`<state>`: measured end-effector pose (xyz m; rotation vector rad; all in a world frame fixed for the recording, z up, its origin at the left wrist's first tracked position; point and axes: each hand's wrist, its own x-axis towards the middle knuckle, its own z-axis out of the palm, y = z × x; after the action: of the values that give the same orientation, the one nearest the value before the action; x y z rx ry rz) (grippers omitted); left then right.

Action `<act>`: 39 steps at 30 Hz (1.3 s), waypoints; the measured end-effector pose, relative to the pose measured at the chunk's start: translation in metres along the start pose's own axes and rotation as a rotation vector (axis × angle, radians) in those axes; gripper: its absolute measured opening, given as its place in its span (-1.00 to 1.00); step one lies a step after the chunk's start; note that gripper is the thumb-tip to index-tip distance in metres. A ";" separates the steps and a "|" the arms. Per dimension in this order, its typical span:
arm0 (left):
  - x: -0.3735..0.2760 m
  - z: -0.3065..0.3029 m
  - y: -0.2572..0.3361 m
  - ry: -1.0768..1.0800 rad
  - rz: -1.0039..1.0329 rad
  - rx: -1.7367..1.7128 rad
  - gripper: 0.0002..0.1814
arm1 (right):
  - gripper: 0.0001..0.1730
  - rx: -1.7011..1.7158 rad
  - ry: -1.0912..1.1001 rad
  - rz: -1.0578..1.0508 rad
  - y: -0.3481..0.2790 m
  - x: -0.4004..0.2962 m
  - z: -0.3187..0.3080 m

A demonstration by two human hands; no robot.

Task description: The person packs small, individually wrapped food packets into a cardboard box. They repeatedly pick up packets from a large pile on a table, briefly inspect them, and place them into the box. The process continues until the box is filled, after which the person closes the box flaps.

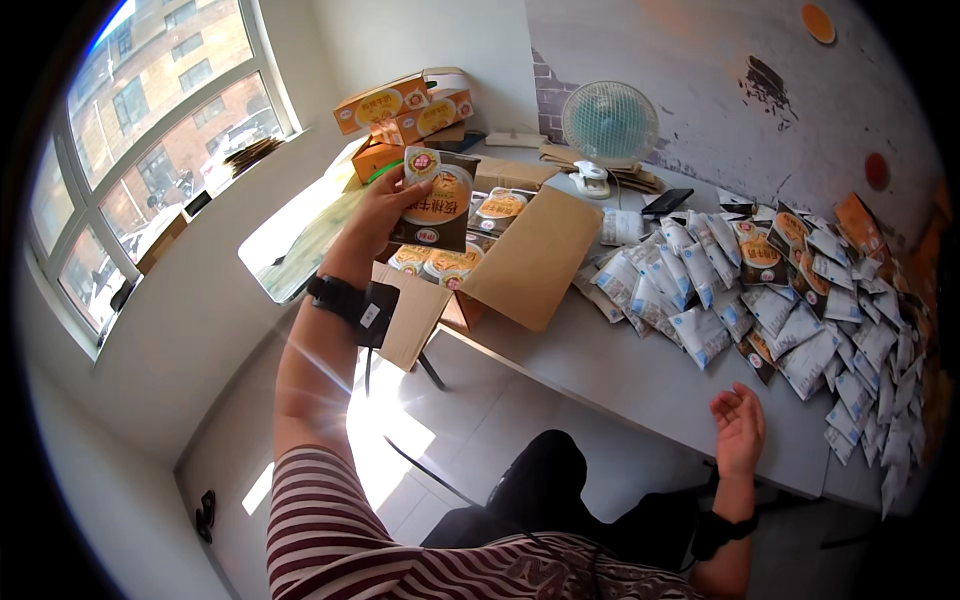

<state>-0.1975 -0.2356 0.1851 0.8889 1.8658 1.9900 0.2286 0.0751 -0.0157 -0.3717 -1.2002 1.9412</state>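
Note:
My left hand (pixel 394 201) grips a brown and orange milk pouch (pixel 441 202) by its side, with the printed face towards me. The pouch is above an open cardboard box (pixel 463 309), partly hiding it. Inside the box lie several similar pouches (pixel 457 262), their orange prints facing up. One wide brown flap (pixel 534 259) of the box folds out over the table to the right. Palm up and loosely curled, my right hand (pixel 739 431) holds nothing at the table's front edge. Beyond it spreads a large heap of pouches (pixel 697 277), mostly showing white backs.
Orange printed cartons (pixel 405 109) are stacked at the back left, beside a window. A clip fan (pixel 609 124) stands at the wall, near a dark phone-like device (pixel 667 201). The grey table (pixel 555 375) ends before my knees. A black cable (pixel 427 469) hangs from my left wrist.

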 end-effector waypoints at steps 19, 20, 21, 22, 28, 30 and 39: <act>0.074 -0.114 -0.143 0.059 -0.356 0.568 -0.71 | -0.65 -0.009 0.065 0.002 -0.004 0.001 0.009; 0.079 -0.118 -0.155 0.080 -0.314 0.637 -0.68 | -0.66 -0.011 0.063 0.006 -0.003 0.002 0.008; 0.081 -0.119 -0.156 0.057 -0.293 0.732 -0.67 | -0.66 -0.013 0.065 0.006 -0.004 0.001 0.007; 0.082 -0.119 -0.156 0.036 -0.272 0.826 -0.66 | -0.66 -0.013 0.066 0.007 -0.004 0.001 0.006; 0.042 -0.107 -0.128 0.230 0.321 1.201 -0.67 | -0.69 -0.003 0.050 0.000 -0.002 0.002 0.008; 0.001 -0.085 -0.103 0.384 0.526 1.078 -0.73 | -0.71 0.029 0.038 0.002 -0.001 0.004 0.009; -0.186 0.081 -0.104 -0.220 -0.229 0.666 -0.69 | -0.74 0.128 0.056 0.027 -0.009 0.000 0.001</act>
<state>-0.0267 -0.2650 0.0365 0.9422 2.3953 1.0870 0.2326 0.0764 -0.0077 -0.3742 -1.0345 2.0058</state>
